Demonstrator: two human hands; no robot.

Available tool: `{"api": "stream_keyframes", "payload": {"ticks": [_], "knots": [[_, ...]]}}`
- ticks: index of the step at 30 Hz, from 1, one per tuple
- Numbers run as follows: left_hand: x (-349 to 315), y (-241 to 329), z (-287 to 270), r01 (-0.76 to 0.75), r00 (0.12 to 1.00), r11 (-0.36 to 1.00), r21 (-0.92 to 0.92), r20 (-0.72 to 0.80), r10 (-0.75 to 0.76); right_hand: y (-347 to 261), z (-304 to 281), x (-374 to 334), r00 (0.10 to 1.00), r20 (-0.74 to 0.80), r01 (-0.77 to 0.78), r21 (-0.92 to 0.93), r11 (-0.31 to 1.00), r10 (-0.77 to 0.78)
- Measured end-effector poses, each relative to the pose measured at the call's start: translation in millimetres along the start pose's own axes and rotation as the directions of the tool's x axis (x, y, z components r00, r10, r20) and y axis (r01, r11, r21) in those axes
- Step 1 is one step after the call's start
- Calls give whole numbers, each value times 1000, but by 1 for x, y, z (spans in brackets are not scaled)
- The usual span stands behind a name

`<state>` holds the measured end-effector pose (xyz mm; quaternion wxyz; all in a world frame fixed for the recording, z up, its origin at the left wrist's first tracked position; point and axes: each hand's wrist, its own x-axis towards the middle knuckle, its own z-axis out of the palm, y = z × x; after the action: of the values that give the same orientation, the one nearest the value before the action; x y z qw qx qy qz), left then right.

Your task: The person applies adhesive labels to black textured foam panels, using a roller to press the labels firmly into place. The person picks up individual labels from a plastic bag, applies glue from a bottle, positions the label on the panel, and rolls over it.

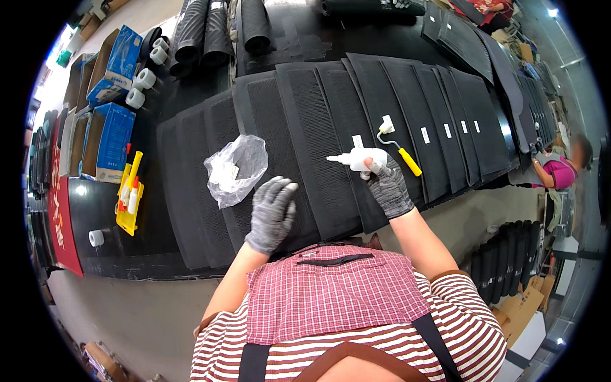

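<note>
Two grey knitted gloves cover the hands. The right hand (388, 189) grips a smooth white plastic bottle (364, 158) lying almost level above the black mats (296, 114), its narrow stepped nozzle pointing left. The left hand (272, 215) holds nothing that shows; its fingers are stretched out close together over the mats, near a crinkled clear plastic bag (245, 159). White pieces inside the bag blur behind its folds, so their shape is hard to make out.

The mats are thin sheets with finely ribbed faces, overlapping like shingles across the dark table (153, 251), so most show only a strip. Small white labels (425, 135) dot those on the right. Just beside the bottle lies a roller (410, 162) with a bent metal neck and yellow handle. A yellow tray (132, 223) at left carries red-and-white tubes, partly hidden by one another. The right fingertips behind the bottle are out of sight, and black rolls (216, 35) are cut off at the top edge.
</note>
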<state>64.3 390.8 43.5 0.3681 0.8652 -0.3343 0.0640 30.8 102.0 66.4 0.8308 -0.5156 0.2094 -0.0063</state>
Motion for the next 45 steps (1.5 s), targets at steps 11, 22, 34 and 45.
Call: {"api": "stream_keyframes", "payload": {"ticks": [11,22,34,45], "knots": [[6,-3,41,33,987,990,139,152,-54,21,29,45,896,62,379,-622,685,-439],[7,-5,42,54,986,991,122,152,-72,27,27,54,796,310,540,-752,378,-520],[7,-6,42,50,986,990,130,152,-70,30,30,54,725,378,633,-693,344,-575],[6,-7,44,52,988,990,132,137,-70,23,25,38,797,382,582,-694,424,-468]]}}
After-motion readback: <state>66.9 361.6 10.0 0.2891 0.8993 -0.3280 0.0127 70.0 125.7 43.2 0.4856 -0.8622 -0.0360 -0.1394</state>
